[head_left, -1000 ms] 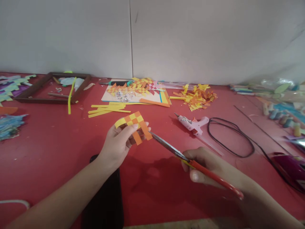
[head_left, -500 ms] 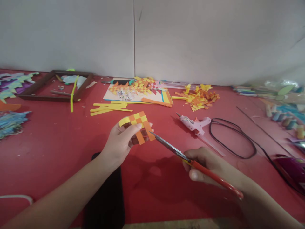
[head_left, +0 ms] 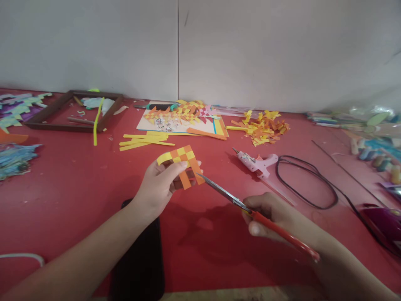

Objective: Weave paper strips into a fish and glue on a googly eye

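Observation:
Between the thumb and fingers of my left hand (head_left: 159, 184) is a small woven paper piece (head_left: 184, 156), a yellow and orange checkerboard. A yellow strip sticks out to its left, and two orange strips hang down from it. My right hand (head_left: 269, 217) grips a pair of scissors (head_left: 224, 192) with red handles. The blade tips point up and left and lie at the right-hand orange strip; whether they straddle it I cannot tell. Part of my right hand's fingers is hidden behind the handles.
A pink glue gun (head_left: 258, 163) with a looped black cord lies right of centre. Behind are yellow strips (head_left: 145, 142), paper scraps (head_left: 266, 127), woven pieces on a white sheet (head_left: 142, 123) and a brown frame (head_left: 56, 126). A black phone-like object (head_left: 140, 259) lies under my left forearm.
The whole view has shifted slightly, so the table's things appear a little further right. My hands keep nearly the same pose, with the scissor tips still at the orange strip.

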Demonstrator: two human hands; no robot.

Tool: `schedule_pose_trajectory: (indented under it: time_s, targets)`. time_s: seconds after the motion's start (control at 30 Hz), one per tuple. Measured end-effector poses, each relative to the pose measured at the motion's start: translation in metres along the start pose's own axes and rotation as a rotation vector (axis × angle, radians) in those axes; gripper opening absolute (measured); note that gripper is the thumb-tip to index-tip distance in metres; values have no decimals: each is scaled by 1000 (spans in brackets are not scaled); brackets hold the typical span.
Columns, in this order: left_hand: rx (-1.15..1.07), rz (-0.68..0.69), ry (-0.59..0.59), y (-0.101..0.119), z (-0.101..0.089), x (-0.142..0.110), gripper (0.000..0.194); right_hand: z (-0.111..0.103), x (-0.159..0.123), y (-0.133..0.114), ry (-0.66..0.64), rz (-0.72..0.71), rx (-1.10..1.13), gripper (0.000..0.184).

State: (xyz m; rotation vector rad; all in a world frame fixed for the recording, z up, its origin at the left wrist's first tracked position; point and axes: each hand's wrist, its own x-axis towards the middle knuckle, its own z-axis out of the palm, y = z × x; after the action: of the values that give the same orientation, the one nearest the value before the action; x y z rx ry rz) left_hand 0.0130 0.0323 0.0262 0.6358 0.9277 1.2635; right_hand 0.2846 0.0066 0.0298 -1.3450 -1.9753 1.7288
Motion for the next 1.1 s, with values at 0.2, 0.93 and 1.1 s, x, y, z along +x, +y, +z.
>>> schedule_pose_trajectory:
  time_s: [0.2, 0.93, 1.1]
  targets:
    - [-3, 1, -19, 0, -1, -1, 13, 0, 1, -1, 12, 14, -10, 60]
    - [26, -8, -9, 1, -1, 0, 18, -3, 2, 3, 56, 81, -91, 62]
    - [33, -23, -5, 1, -2, 1, 18, -4, 4, 3, 60, 63, -107, 65]
